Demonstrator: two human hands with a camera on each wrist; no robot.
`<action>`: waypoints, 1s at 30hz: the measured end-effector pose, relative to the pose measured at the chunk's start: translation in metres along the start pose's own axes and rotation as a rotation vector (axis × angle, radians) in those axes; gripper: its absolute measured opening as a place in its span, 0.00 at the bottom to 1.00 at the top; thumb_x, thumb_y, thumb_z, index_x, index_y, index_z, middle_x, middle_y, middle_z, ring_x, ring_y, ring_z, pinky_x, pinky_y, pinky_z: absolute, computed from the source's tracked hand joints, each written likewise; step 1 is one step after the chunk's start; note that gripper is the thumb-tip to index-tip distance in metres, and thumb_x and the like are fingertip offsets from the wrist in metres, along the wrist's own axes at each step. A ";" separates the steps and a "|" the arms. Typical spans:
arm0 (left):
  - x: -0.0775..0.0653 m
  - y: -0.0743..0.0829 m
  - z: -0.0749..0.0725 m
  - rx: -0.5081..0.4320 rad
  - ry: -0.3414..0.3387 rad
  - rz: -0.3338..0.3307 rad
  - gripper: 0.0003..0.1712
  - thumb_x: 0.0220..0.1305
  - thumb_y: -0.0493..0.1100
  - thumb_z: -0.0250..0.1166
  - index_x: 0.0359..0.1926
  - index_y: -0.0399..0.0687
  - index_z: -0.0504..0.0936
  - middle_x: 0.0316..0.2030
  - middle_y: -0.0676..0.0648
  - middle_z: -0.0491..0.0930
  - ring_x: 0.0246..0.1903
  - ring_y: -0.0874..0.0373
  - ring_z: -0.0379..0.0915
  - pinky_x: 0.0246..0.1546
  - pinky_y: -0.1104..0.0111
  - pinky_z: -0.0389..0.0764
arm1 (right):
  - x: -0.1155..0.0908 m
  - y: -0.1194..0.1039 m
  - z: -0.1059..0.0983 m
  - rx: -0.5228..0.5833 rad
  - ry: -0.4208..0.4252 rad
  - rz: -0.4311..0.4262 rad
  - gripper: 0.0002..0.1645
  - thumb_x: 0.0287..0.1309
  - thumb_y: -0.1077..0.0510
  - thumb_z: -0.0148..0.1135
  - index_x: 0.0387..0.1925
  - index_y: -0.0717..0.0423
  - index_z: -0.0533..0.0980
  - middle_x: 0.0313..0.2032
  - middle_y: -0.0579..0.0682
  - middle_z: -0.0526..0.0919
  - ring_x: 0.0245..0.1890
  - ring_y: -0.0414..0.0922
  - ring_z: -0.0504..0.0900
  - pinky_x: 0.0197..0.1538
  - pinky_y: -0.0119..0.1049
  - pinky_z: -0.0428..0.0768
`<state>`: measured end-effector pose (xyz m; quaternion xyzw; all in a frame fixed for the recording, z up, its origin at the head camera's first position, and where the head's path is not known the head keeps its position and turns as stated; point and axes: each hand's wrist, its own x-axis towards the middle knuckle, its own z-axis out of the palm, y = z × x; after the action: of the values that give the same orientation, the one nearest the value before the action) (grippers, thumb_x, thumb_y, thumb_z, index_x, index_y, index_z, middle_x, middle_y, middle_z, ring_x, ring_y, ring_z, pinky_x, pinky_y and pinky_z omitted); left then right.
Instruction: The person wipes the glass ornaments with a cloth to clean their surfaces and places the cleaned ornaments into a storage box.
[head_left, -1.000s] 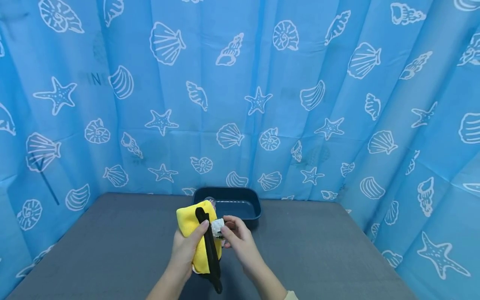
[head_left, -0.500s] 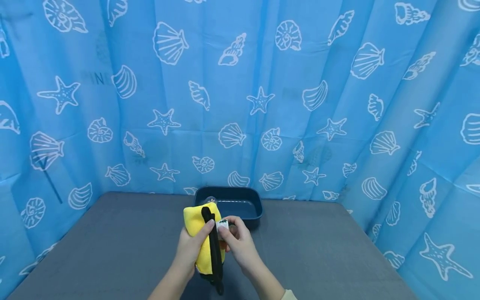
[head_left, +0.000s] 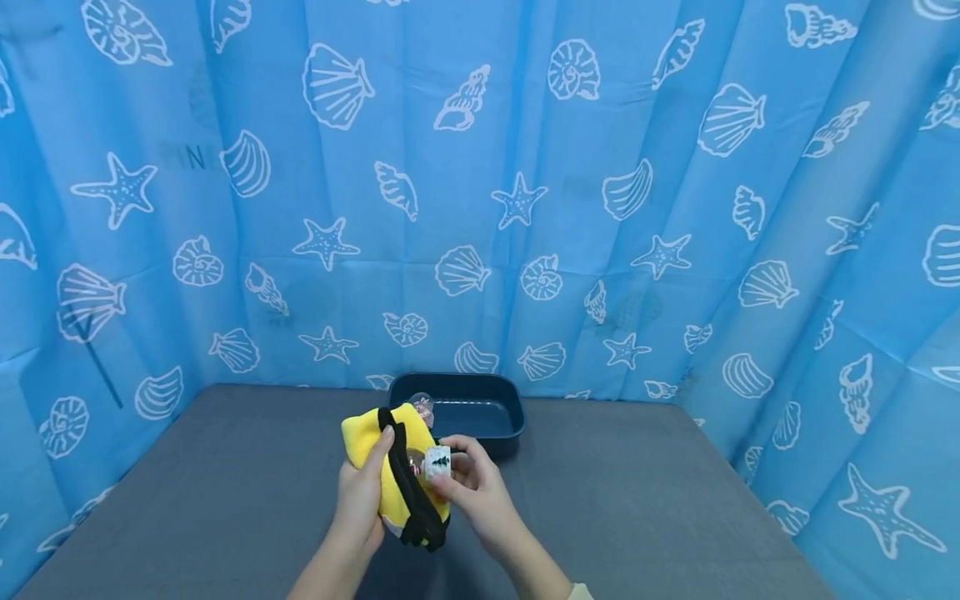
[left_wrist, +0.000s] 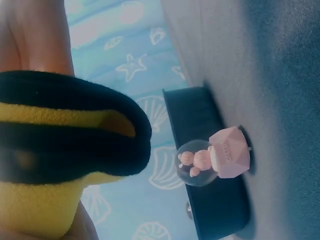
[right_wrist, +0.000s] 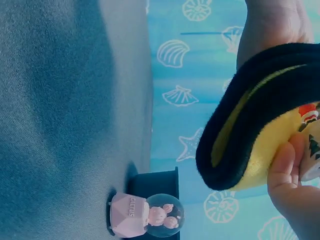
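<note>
My left hand [head_left: 362,493] grips a yellow cloth [head_left: 394,492] with black edging, its thumb on top and the fingers behind it. In front of the cloth, my right hand [head_left: 478,483] pinches a small snow globe [head_left: 438,462] by its white base, printed with a dark green tree. The clear dome points left, against the cloth, with something red inside. A second snow globe [left_wrist: 230,152], with a pink faceted base and pink figures under its dome, stands upright on the table. In the head view the cloth partly covers it.
Behind the pink globe, a dark blue rectangular bin [head_left: 517,421] stands at the back of the grey table [head_left: 615,500]. A blue curtain [head_left: 570,208] with white shell prints hangs along the back and sides.
The cloth has shifted left and tilted, and its black edging has moved aside. The held globe has turned, so its dome and the tree print now show. More of the pink globe is visible.
</note>
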<state>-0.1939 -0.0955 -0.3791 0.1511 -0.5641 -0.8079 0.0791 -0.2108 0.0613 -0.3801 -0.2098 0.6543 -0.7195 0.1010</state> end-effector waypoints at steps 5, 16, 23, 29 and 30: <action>0.000 0.001 -0.004 0.006 -0.108 -0.049 0.44 0.64 0.70 0.55 0.63 0.39 0.59 0.43 0.47 0.74 0.38 0.58 0.73 0.40 0.67 0.75 | -0.001 -0.002 -0.004 0.025 0.030 -0.027 0.26 0.64 0.63 0.61 0.59 0.66 0.62 0.47 0.57 0.75 0.43 0.47 0.76 0.49 0.34 0.79; 0.001 0.000 -0.004 -0.187 -0.453 -0.092 0.23 0.75 0.47 0.46 0.64 0.44 0.53 0.49 0.48 0.67 0.48 0.55 0.68 0.51 0.60 0.71 | 0.000 -0.002 -0.009 -0.059 0.082 -0.085 0.30 0.60 0.69 0.60 0.62 0.68 0.61 0.53 0.61 0.74 0.48 0.48 0.76 0.48 0.33 0.79; 0.000 -0.006 0.000 -0.079 -0.358 -0.150 0.46 0.63 0.71 0.54 0.65 0.41 0.56 0.42 0.50 0.73 0.42 0.59 0.74 0.47 0.65 0.75 | 0.002 0.001 -0.005 -0.212 0.140 -0.214 0.30 0.50 0.79 0.58 0.57 0.67 0.68 0.53 0.62 0.76 0.52 0.52 0.77 0.50 0.32 0.77; -0.002 -0.004 0.001 -0.115 -0.264 -0.217 0.53 0.54 0.79 0.53 0.64 0.44 0.61 0.39 0.52 0.75 0.38 0.60 0.74 0.42 0.68 0.73 | 0.001 0.002 -0.001 -0.403 0.106 -0.299 0.30 0.54 0.72 0.65 0.59 0.60 0.70 0.57 0.56 0.76 0.53 0.52 0.75 0.54 0.44 0.75; -0.001 -0.004 0.001 -0.140 -0.243 -0.209 0.52 0.54 0.78 0.55 0.65 0.44 0.61 0.39 0.53 0.75 0.38 0.61 0.74 0.43 0.69 0.73 | 0.000 0.002 0.000 -0.414 0.094 -0.293 0.30 0.56 0.69 0.66 0.60 0.59 0.69 0.58 0.56 0.75 0.55 0.53 0.75 0.55 0.47 0.74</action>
<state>-0.1933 -0.0927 -0.3826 0.1042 -0.4932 -0.8613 -0.0640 -0.2116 0.0612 -0.3818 -0.2847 0.7544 -0.5861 -0.0799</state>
